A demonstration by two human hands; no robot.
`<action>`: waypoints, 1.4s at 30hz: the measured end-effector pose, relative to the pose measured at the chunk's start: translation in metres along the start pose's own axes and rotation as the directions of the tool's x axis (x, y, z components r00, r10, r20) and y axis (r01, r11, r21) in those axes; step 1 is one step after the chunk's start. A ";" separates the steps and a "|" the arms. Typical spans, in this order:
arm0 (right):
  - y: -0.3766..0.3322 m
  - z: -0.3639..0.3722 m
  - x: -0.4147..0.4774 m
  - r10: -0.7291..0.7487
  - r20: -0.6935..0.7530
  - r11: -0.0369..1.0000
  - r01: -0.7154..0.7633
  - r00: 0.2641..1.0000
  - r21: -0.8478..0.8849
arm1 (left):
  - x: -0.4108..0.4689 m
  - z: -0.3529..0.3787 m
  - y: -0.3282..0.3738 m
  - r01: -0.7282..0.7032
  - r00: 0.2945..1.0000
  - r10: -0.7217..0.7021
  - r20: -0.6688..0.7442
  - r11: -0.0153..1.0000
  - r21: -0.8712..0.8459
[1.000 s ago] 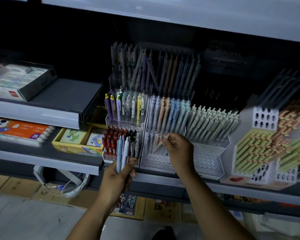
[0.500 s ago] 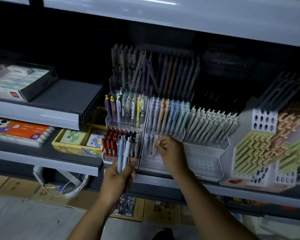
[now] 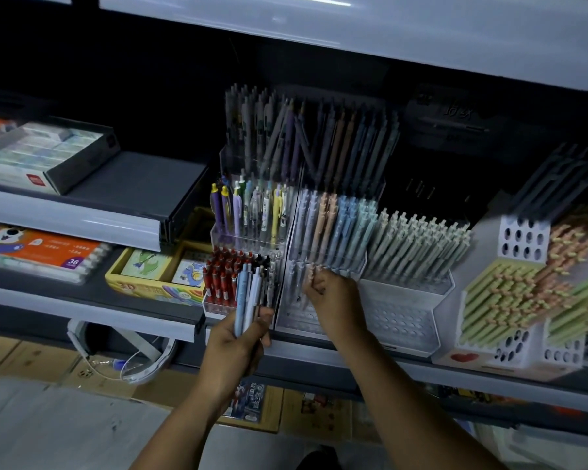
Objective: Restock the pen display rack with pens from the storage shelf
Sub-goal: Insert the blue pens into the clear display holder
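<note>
Pinching a pale peach pen (image 3: 310,278) at its top, the right hand (image 3: 333,301) seats it in the clear perforated display rack (image 3: 323,262); beside it, the left hand (image 3: 238,347) clutches a bundle of pastel pens (image 3: 250,300). Missing a hole could tip neighbouring pens, and a loosened bundle might spill.

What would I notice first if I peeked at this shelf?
Probably the rows of pastel pens standing in the clear tiered rack in the middle. Just below, the left hand grips a bunch of pens, while the right hand reaches into the rack's lowest tier.
</note>
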State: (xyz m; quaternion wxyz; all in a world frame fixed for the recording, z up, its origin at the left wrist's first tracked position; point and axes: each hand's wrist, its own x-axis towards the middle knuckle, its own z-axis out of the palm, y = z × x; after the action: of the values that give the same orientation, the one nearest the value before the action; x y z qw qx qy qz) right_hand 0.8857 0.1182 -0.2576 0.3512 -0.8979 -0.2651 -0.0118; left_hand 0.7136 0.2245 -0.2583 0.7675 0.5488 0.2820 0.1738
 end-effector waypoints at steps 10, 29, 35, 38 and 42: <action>-0.009 -0.005 -0.021 0.058 0.027 0.982 -0.062 0.998 0.180 | -0.007 0.008 0.009 -0.033 0.998 0.029 0.063 0.998 0.054; -0.032 -0.032 -0.026 0.039 0.330 0.626 -0.280 0.943 0.728 | -0.010 0.018 0.011 -0.002 0.994 -0.006 0.110 0.998 0.064; -0.009 -0.049 -0.012 0.266 0.074 0.541 -0.212 0.961 0.814 | -0.003 0.009 0.002 0.027 0.999 -0.029 0.047 0.999 0.039; 0.005 -0.049 -0.007 0.307 -0.063 0.656 -0.163 0.950 0.737 | 0.000 0.005 0.000 0.057 0.997 -0.058 0.056 0.998 0.034; 0.016 -0.042 -0.006 0.242 -0.114 0.758 -0.114 0.964 0.643 | 0.000 0.003 0.002 0.072 0.992 -0.073 0.101 0.997 0.011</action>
State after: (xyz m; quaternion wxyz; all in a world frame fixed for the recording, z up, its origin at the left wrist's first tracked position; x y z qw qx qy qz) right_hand 0.8953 0.0789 -0.2378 0.6547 -0.7438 -0.1322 0.0254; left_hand 0.7158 0.2228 -0.2558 0.7845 0.5492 0.2632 0.1169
